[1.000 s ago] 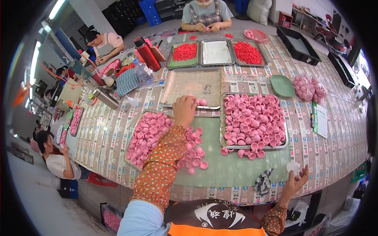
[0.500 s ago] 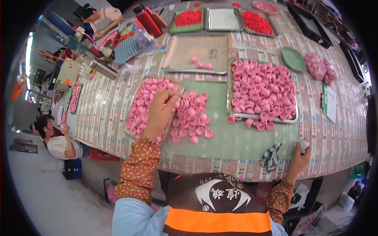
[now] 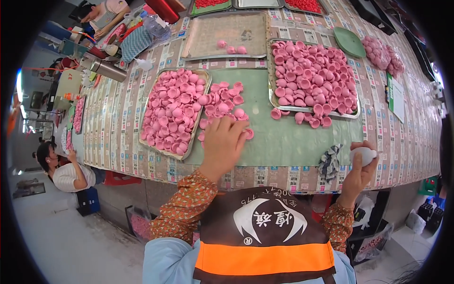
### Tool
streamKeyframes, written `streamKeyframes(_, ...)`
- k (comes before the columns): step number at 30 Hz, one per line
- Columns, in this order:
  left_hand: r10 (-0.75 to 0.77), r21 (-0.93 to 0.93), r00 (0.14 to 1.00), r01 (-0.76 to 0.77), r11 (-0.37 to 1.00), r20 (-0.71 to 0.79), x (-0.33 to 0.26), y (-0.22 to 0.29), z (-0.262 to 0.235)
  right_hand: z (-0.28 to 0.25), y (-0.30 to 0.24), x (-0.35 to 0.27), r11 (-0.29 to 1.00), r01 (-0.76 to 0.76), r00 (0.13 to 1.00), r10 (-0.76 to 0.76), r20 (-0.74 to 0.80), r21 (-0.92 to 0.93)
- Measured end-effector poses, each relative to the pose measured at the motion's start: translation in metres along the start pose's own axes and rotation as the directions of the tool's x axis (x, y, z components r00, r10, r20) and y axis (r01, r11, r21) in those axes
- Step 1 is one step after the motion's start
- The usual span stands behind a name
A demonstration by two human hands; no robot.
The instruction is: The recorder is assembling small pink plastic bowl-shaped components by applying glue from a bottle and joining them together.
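Observation:
My left hand (image 3: 224, 146) is over the near edge of a loose heap of pink half-round cups (image 3: 224, 108) on a green mat (image 3: 257, 102). Its fingers bend down with the thumb apart, and part of the fingertips is hidden; I see nothing held. One pink cup (image 3: 249, 134) lies right beside the thumb. In my right hand (image 3: 358, 177), at the mat's right end, is a small white squeeze bottle (image 3: 363, 156), tilted with its nozzle to the right. Left of that hand lies a crumpled grey-and-white cloth (image 3: 329, 163).
Metal trays of pink cups stand left (image 3: 142, 135) and right (image 3: 357, 113) of the heap. Behind, another tray (image 3: 222, 31) holds three pink balls. A green oval dish (image 3: 349, 41) and bagged pink pieces (image 3: 378, 53) lie far right. Other people sit at the left.
My left hand has come down and right, from the left tray's edge to the loose heap. My right hand has raised and turned the white bottle, which now shows more. The view has shifted.

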State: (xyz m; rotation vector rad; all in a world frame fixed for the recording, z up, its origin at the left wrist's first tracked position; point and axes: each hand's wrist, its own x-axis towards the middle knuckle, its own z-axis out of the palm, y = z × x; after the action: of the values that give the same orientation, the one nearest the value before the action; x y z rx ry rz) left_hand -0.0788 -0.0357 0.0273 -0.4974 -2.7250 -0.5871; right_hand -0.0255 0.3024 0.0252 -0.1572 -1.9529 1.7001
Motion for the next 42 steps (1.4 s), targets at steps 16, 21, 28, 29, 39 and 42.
streamKeyframes(16,-0.169,-0.796,0.783,0.606,-0.010,0.598,-0.041,0.080,0.002,0.082,-0.036,-0.057,0.883,-0.462,0.755,0.345,0.558,0.079)
streamKeyframes(21,-0.039,-0.698,0.707,0.687,-0.201,0.706,-0.045,0.071,0.004,0.077,-0.035,-0.051,0.834,-0.551,0.701,0.448,0.555,0.024)
streamKeyframes(28,0.119,-0.550,0.613,0.765,-0.335,0.781,-0.051,0.062,0.011,0.075,-0.044,-0.041,0.951,-0.130,0.720,0.286,0.632,-0.282)
streamKeyframes(29,0.130,-0.558,0.625,0.757,-0.341,0.770,-0.052,0.061,0.013,0.075,-0.045,-0.041,0.950,-0.132,0.720,0.287,0.632,-0.281)
streamKeyframes(39,0.083,-0.423,0.589,0.664,-0.617,0.804,-0.057,0.052,0.010,0.041,-0.039,-0.043,0.962,-0.261,0.760,0.255,0.598,-0.079)
streamKeyframes(42,0.067,-0.422,0.602,0.630,-0.652,0.796,-0.063,0.050,0.012,0.034,-0.036,-0.052,0.993,-0.086,0.786,0.116,0.607,-0.077)
